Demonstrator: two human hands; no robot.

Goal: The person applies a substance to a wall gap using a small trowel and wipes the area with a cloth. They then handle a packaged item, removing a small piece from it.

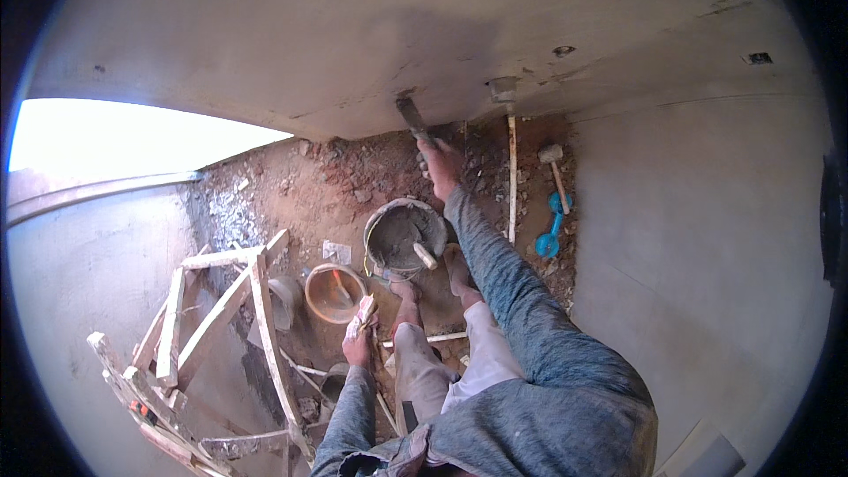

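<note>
My right hand (442, 170) reaches forward and grips a trowel (412, 114), its dark, mortar-smeared blade set against the low part of the grey plastered wall (291, 53). A dark patch marks the plaster at its tip. Below that arm stands a bucket of grey mortar (389, 234), with a light-handled tool (425, 255) resting in it. My left hand (357, 352), held low beside my leg, is closed around a crumpled pinkish-white cloth (361, 316). Just beyond the cloth is an orange bucket (311, 299) holding a tool with an orange-red part.
A rough wooden trestle (262, 300) stands at the left. Rubble covers the soil (331, 181) along the wall. To the right, a pale pipe (512, 177) rises to a wall box (503, 89), near a mallet (551, 154) and a blue tool (549, 243).
</note>
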